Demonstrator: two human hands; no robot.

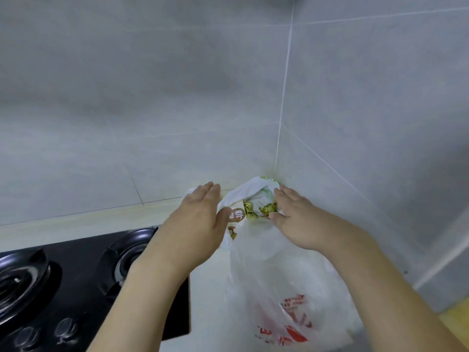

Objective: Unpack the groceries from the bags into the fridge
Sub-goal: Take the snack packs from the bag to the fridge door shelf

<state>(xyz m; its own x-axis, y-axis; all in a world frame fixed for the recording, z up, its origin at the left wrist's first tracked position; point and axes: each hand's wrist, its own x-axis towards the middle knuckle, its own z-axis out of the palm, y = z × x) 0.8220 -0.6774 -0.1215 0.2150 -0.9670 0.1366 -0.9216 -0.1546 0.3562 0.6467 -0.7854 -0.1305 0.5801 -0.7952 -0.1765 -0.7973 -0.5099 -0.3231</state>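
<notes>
A white plastic grocery bag point(276, 283) with red print stands on the pale counter point(76, 223), pushed into the tiled corner. Its mouth is spread open and shows a printed food packet point(257, 205) with green and gold pictures and a brown label. My left hand point(200, 214) holds the bag's left rim, with its fingers stretched along the outside and its thumb inside against the label. My right hand point(295, 215) holds the right rim in the same way, thumb at the edge of the opening. The rest of the bag's contents are hidden by the plastic.
A black gas hob point(76, 280) with two burners and knobs lies on the counter, left of the bag and under my left forearm. Grey tiled walls point(355, 123) close in behind and to the right. No fridge is in view.
</notes>
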